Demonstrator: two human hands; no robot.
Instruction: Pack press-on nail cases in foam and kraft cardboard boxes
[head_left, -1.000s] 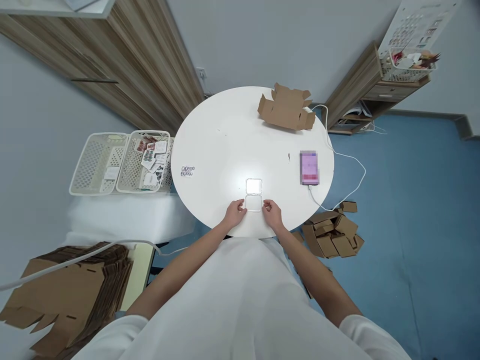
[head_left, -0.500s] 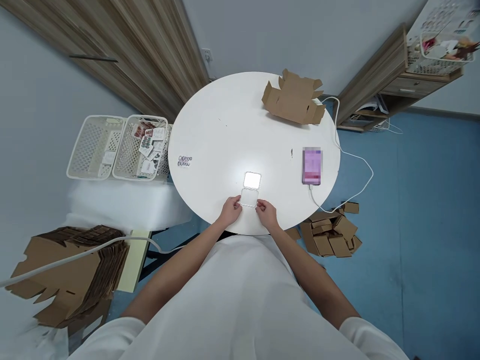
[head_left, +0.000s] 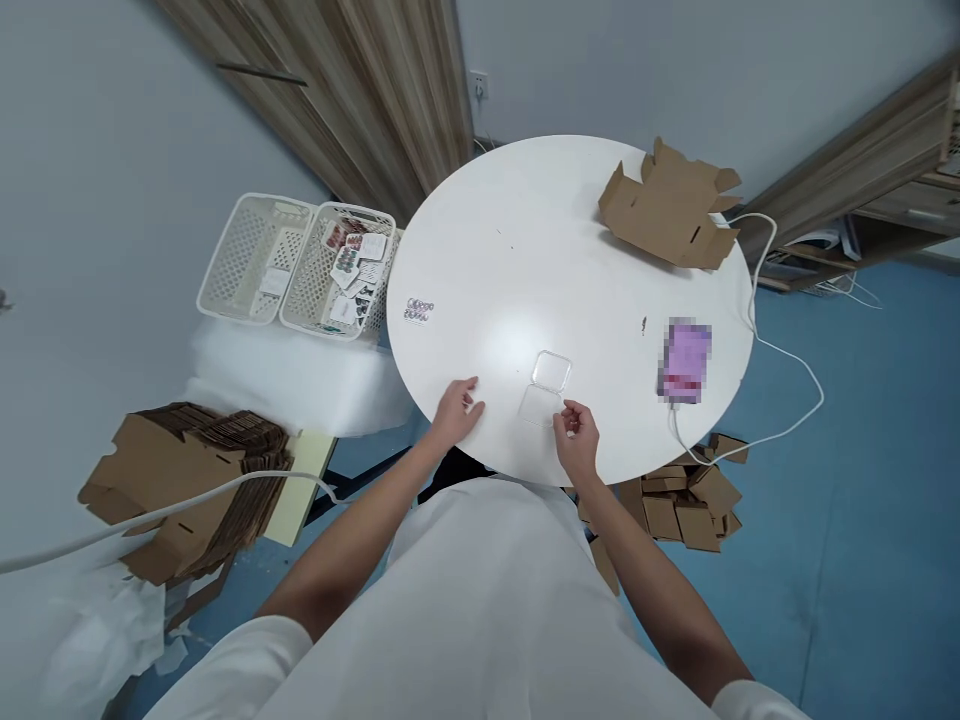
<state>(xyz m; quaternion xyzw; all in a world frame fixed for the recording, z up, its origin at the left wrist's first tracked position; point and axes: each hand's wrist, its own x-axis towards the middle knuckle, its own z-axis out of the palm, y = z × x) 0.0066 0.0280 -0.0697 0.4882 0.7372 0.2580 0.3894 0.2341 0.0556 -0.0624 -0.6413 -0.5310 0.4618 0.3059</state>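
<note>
On the white table point(head_left: 480, 230), toward the person's edge, the clear case point(head_left: 553, 371) lies unfolded, far half and near half in line, hinge side between them; it sits between the two hands, much closer to the right; right hand point(head_left: 577, 445) has thumb and index fingertips close together at the right side of the near half, fingers curled; can't tell whether they pinch the rim or only rest beside it; left hand point(head_left: 454, 412) holds nothing, thumb and fingers spread in a wide gap, just left of the case and apart from it; handling, my read: thin rigid plastic, very light, slick, so it'd skate on the smooth top if pushed from one side; walls look stiff but probably brittle, hinge the likely weak spot; best hold is the side rims of the near half, one hand each side, light pinch; keep fingers off the broad panes (smudges, flex) and don't lift by the far half alone, that'd load the hinge; transparent on white, so edges are hard to pick out; around it: small printed sheet point(head_left: 418, 311) at the table's left, blurred-out purple device point(head_left: 686, 362) on a white cable point(head_left: 795, 360) at right, unfolded cardboard box point(head_left: 667, 215) at the far right.
</note>
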